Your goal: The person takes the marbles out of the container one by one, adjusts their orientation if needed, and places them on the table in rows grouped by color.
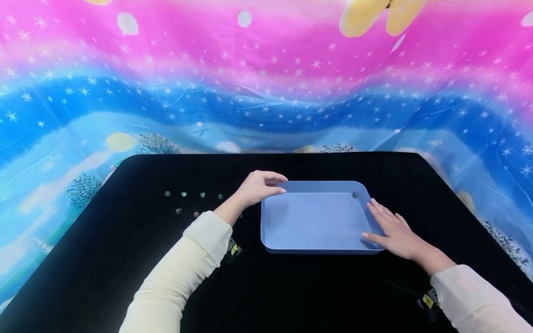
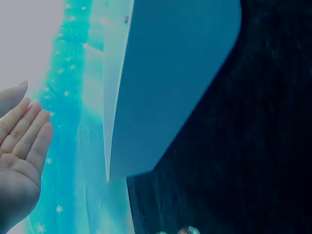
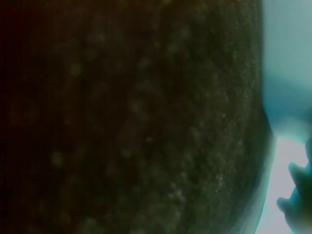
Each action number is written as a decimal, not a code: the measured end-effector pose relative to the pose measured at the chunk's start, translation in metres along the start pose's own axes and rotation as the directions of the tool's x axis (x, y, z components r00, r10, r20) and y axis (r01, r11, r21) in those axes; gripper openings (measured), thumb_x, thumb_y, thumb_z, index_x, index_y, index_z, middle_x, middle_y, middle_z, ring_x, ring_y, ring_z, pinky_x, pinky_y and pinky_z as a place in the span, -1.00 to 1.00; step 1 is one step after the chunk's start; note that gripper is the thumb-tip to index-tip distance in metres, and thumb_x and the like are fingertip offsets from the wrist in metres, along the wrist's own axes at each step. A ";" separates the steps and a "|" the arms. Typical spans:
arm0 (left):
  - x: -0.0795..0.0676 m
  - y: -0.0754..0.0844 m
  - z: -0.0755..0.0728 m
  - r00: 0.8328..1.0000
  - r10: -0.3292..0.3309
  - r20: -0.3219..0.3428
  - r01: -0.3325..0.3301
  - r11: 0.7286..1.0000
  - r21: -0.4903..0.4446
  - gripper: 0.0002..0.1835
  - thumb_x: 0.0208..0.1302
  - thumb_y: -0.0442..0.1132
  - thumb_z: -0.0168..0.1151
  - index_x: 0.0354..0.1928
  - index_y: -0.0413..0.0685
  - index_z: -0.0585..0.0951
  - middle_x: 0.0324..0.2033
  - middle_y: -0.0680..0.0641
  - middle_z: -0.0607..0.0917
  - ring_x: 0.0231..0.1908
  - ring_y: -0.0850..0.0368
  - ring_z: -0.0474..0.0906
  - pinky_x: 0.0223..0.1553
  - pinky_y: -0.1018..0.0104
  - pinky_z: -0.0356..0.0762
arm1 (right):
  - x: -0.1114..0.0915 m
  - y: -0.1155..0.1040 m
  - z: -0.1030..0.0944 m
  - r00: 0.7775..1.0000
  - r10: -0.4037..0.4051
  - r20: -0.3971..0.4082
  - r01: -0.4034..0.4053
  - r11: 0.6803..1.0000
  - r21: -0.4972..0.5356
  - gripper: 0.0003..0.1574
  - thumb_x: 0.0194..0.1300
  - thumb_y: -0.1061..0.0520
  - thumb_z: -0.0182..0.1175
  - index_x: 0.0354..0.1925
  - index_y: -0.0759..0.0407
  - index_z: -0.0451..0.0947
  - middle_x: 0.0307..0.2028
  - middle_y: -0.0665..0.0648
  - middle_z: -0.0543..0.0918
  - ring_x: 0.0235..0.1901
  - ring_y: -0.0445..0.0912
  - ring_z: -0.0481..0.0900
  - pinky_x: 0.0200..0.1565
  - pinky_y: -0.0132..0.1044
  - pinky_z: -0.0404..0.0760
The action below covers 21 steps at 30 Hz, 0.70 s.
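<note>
A blue-grey rectangular tray (image 1: 312, 222) lies on the black table, with one small glass marble (image 1: 355, 195) inside at its back right corner. Over the tray's back left corner is my left hand (image 1: 260, 187), fingers extended and thumb apart. The left wrist view shows that hand (image 2: 22, 156) with nothing in its grasp, a gap between it and the tray's side (image 2: 170, 87). At the right rim, my right hand (image 1: 393, 231) has its fingers stretched along the edge and its thumb over the inside; whether it touches cannot be told. Dark fingers (image 3: 300, 195) show in the right wrist view.
Left of the tray, several marbles stand in two rows, among them a green marble (image 1: 184, 194) and a reddish marble (image 1: 178, 211). My left forearm partly hides the nearer row. A patterned cloth (image 1: 266, 106) hangs behind the black table (image 1: 316, 291).
</note>
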State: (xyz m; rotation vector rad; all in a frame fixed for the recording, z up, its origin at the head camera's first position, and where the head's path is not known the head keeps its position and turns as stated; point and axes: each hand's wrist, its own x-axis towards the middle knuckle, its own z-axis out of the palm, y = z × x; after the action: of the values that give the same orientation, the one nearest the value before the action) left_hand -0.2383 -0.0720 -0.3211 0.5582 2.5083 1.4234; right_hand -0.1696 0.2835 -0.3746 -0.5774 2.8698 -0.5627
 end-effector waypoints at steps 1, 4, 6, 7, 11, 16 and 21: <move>0.002 0.001 0.002 1.000 -0.001 0.006 0.001 1.000 -0.005 -0.64 0.04 -0.17 0.24 -0.06 -0.04 0.55 -0.10 0.05 0.55 -0.05 0.11 0.44 -0.13 0.28 0.43 | 0.000 0.000 0.000 1.000 0.001 0.000 -0.001 1.000 0.000 0.06 0.14 -0.28 -0.02 0.31 0.26 -0.26 0.29 0.29 -0.26 0.24 0.20 -0.27 0.04 0.27 -0.28; 0.008 0.003 0.009 1.000 0.008 0.026 -0.007 1.000 -0.021 -0.64 0.05 -0.18 0.23 -0.05 -0.05 0.54 -0.09 0.00 0.55 -0.06 0.12 0.45 -0.14 0.29 0.43 | 0.000 -0.001 -0.001 1.000 0.006 0.011 -0.007 1.000 0.016 0.06 0.15 -0.27 -0.02 0.31 0.25 -0.27 0.29 0.28 -0.28 0.24 0.20 -0.28 0.04 0.28 -0.29; 0.012 0.004 0.013 0.999 0.021 0.040 -0.019 0.999 -0.033 -0.64 0.06 -0.19 0.23 -0.05 -0.08 0.54 -0.08 -0.04 0.54 -0.07 0.12 0.46 -0.14 0.30 0.43 | 0.000 -0.001 -0.002 1.000 0.010 0.018 -0.010 1.000 0.029 0.06 0.15 -0.27 -0.02 0.31 0.25 -0.27 0.29 0.27 -0.29 0.23 0.21 -0.28 0.04 0.28 -0.29; 0.014 0.005 0.014 0.999 0.028 0.046 -0.026 0.999 -0.036 -0.63 0.06 -0.19 0.23 -0.05 -0.08 0.53 -0.08 -0.05 0.54 -0.08 0.12 0.46 -0.15 0.31 0.43 | 0.000 -0.001 -0.002 1.000 0.011 0.022 -0.012 0.999 0.035 0.06 0.15 -0.27 -0.02 0.31 0.25 -0.27 0.29 0.27 -0.30 0.23 0.22 -0.28 0.04 0.28 -0.29; 0.022 0.008 0.021 0.997 0.047 0.068 -0.045 0.999 -0.022 -0.64 0.05 -0.20 0.23 -0.05 -0.07 0.54 -0.08 -0.04 0.55 -0.09 0.15 0.46 -0.16 0.34 0.43 | 0.001 -0.001 -0.002 0.999 0.017 0.027 -0.018 0.999 0.044 0.07 0.14 -0.28 -0.02 0.31 0.25 -0.28 0.29 0.27 -0.30 0.23 0.22 -0.28 0.03 0.29 -0.28; 0.031 0.012 0.029 0.993 0.058 0.098 -0.056 0.998 -0.025 -0.63 0.04 -0.21 0.24 -0.04 -0.07 0.53 -0.08 -0.02 0.55 -0.07 0.14 0.45 -0.18 0.39 0.43 | 0.001 0.000 -0.001 0.999 0.019 0.032 -0.021 0.998 0.054 0.05 0.15 -0.27 -0.02 0.31 0.23 -0.29 0.30 0.25 -0.32 0.23 0.22 -0.28 0.03 0.29 -0.29; 0.039 0.021 0.036 0.989 0.068 0.133 -0.066 0.998 -0.020 -0.64 0.05 -0.21 0.24 -0.05 -0.05 0.54 -0.13 0.06 0.57 -0.08 0.17 0.46 -0.19 0.42 0.43 | 0.000 0.000 -0.001 0.999 0.027 0.035 -0.029 0.998 0.057 0.05 0.15 -0.27 -0.03 0.31 0.23 -0.28 0.30 0.24 -0.32 0.23 0.23 -0.27 0.03 0.29 -0.29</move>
State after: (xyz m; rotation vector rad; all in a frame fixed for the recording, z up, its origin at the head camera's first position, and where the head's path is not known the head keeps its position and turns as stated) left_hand -0.2567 -0.0176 -0.3216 0.7168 2.3935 1.3784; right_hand -0.1701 0.2834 -0.3736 -0.5319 2.8146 -0.6232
